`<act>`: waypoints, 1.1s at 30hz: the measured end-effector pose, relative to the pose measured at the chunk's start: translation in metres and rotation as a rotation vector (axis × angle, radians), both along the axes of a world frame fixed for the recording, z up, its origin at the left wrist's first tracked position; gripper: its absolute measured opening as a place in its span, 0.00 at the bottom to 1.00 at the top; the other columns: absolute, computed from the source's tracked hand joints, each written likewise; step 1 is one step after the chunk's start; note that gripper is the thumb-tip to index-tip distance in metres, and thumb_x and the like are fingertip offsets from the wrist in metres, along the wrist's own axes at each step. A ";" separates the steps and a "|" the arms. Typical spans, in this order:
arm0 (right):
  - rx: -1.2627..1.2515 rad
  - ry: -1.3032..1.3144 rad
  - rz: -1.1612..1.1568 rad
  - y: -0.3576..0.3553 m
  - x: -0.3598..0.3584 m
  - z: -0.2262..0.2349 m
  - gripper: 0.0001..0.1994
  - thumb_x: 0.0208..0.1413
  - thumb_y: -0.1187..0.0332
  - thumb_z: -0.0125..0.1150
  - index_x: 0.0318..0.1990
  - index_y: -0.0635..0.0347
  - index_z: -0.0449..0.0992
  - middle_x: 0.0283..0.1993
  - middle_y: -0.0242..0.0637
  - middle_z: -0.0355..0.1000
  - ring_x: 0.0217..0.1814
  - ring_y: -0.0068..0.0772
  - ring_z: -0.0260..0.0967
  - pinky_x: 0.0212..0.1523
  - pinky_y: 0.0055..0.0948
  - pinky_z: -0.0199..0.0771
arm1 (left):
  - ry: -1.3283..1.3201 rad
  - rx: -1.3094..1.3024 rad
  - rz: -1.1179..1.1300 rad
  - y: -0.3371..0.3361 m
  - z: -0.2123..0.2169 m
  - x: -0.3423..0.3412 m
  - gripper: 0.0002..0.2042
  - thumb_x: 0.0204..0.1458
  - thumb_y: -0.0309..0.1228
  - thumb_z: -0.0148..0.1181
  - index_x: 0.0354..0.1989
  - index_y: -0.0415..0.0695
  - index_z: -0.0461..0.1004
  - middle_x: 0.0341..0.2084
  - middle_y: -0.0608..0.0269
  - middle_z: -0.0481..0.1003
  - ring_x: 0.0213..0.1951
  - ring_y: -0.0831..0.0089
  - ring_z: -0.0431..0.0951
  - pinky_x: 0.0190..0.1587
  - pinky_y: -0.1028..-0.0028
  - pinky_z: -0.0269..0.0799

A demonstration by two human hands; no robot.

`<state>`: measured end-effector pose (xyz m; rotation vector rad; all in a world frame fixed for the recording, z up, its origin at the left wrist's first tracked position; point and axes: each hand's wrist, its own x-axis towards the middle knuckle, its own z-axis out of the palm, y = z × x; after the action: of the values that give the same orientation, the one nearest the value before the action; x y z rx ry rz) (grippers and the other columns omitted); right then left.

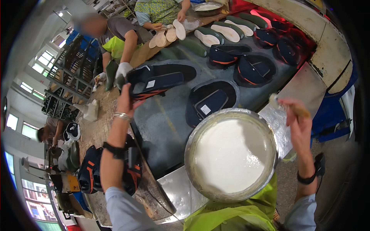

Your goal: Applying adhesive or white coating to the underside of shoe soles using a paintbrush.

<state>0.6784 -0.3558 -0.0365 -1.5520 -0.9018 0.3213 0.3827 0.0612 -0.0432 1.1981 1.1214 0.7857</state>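
My left hand (129, 101) grips the end of a navy shoe upper (169, 74) with orange stripes, above the dark conveyor belt (154, 127). In my right hand (300, 125) is a small brush (302, 111) with a wooden-looking handle; its pale tip is blurred. That hand is raised to the right of a metal bowl (188, 165). Thick white liquid (231, 158) fills much of the bowl, which is close to my yellow-green apron (231, 217). Another navy upper (212, 101) rests on the belt just beyond the bowl.
Further along the belt are more navy uppers (256, 69) and several pale insoles (225, 32) beside green pieces. Across the belt, a gloved co-worker (123, 34) handles a green boot-like piece (111, 75); another person (158, 11) holds insoles. Dark shoe parts (90, 169) crowd the wooden bench (96, 131).
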 end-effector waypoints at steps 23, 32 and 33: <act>-0.420 -0.707 0.268 0.076 -0.071 0.029 0.23 0.40 0.50 0.74 0.35 0.61 0.79 0.35 0.43 0.74 0.45 0.50 0.70 0.41 0.43 0.71 | 0.365 0.100 -0.654 -0.244 0.131 -0.019 0.33 0.53 0.47 0.54 0.58 0.29 0.61 0.26 0.63 0.75 0.28 0.78 0.76 0.29 0.76 0.72; -0.172 -0.870 0.095 0.081 -0.069 0.025 0.12 0.47 0.57 0.68 0.27 0.56 0.78 0.30 0.33 0.72 0.40 0.41 0.68 0.36 0.38 0.72 | 0.357 0.032 -0.623 -0.239 0.130 -0.026 0.24 0.55 0.46 0.52 0.45 0.32 0.68 0.26 0.60 0.75 0.27 0.74 0.77 0.28 0.74 0.74; -0.174 -0.856 0.047 0.081 -0.065 0.027 0.11 0.47 0.57 0.68 0.28 0.56 0.80 0.31 0.33 0.72 0.41 0.41 0.69 0.36 0.39 0.72 | 0.363 0.015 -0.610 -0.236 0.129 -0.027 0.23 0.55 0.45 0.52 0.44 0.33 0.69 0.26 0.59 0.75 0.27 0.74 0.77 0.28 0.74 0.74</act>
<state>0.6130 -0.2747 -0.0092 -1.8546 -1.5974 -0.2765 0.3553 -0.1747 0.0862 1.6261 0.9495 0.1110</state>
